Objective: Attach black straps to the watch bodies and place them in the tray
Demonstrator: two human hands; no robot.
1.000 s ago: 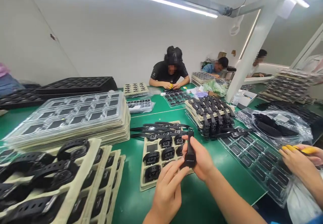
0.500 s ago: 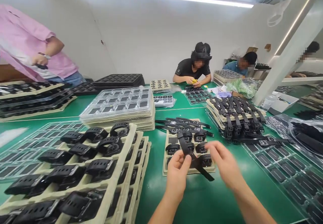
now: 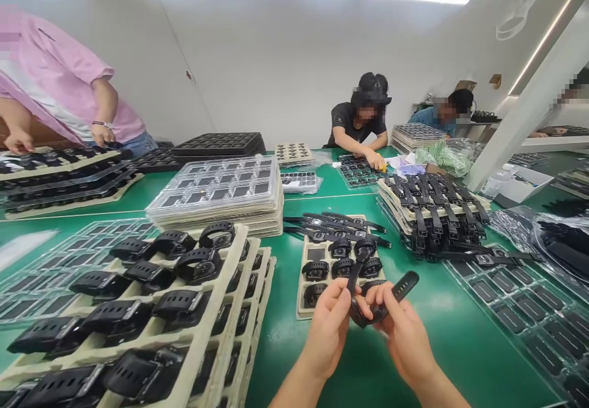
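Observation:
Both my hands hold one black wristwatch (image 3: 359,310) above the near edge of a cream tray. My left hand (image 3: 330,319) is closed on one strap and the side of the case. My right hand (image 3: 405,328) pinches the other strap, whose holed end sticks up past the fingers. The watch face is mostly hidden by my fingers. Under and beyond my hands, the cream tray (image 3: 301,285) holds several watches with straps curled in its pockets. More watches (image 3: 322,227) with straps laid straight lie across its far end.
Stacked cream trays of watches (image 3: 225,291) stand at the near left, a stack of clear trays (image 3: 214,193) behind them. On the right are piled watches (image 3: 432,205) and a clear tray of dark parts (image 3: 510,304). Across the green table, a co-worker (image 3: 363,119) leans over a tray.
My right hand, apart from the watch before, now grips its strap. The watch has turned and come nearer to me. The co-worker in pink has reached down to the trays.

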